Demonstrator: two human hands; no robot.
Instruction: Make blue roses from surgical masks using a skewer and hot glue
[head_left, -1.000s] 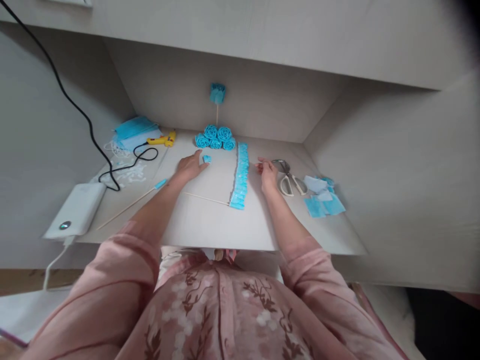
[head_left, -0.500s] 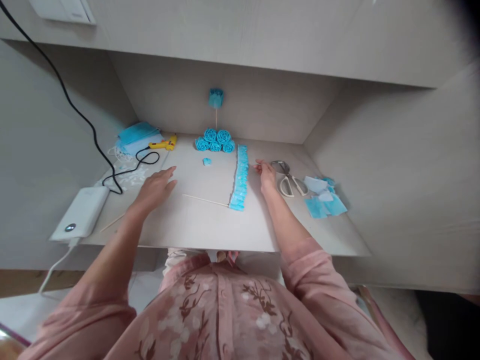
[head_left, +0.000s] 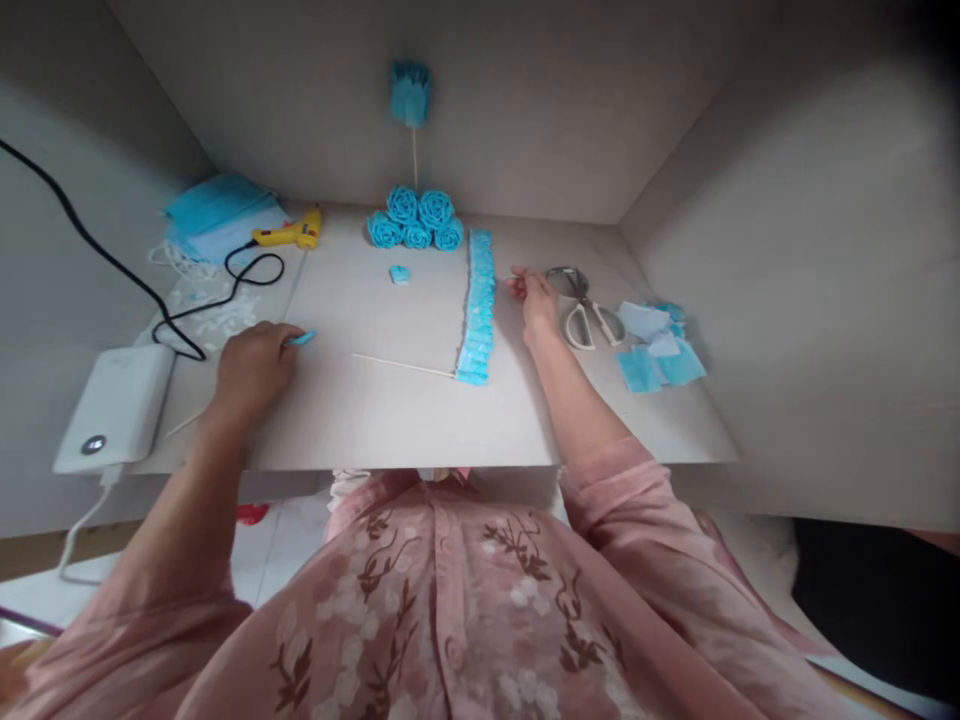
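My left hand (head_left: 256, 372) is closed, and a small narrow blue piece (head_left: 301, 339) sticks out from its fingertips; what kind of thing it is I cannot make out. My right hand (head_left: 535, 300) rests on the tabletop, its fingers loosely bent and slightly apart, with nothing visible in them. Just right of it lie scissors (head_left: 592, 326) with white handles. To its left runs a pleated blue strip (head_left: 480, 305), and a thin wooden stick (head_left: 401, 364) meets its near end. A small blue scrap (head_left: 400, 274) lies further left.
Several rolled blue flowers (head_left: 417, 218) are stacked at the back, below a blue flower on a stick (head_left: 411, 95). Left are face masks (head_left: 217, 215), a yellow glue gun (head_left: 292, 232) with black cable, white scraps (head_left: 217, 312) and a power bank (head_left: 116, 408). Cut blue pieces (head_left: 660, 350) lie right.
My left hand has drawn back left and closed, and the blue piece now shows in its fingers. The right hand stays by the scissors. The camera view has tilted down.
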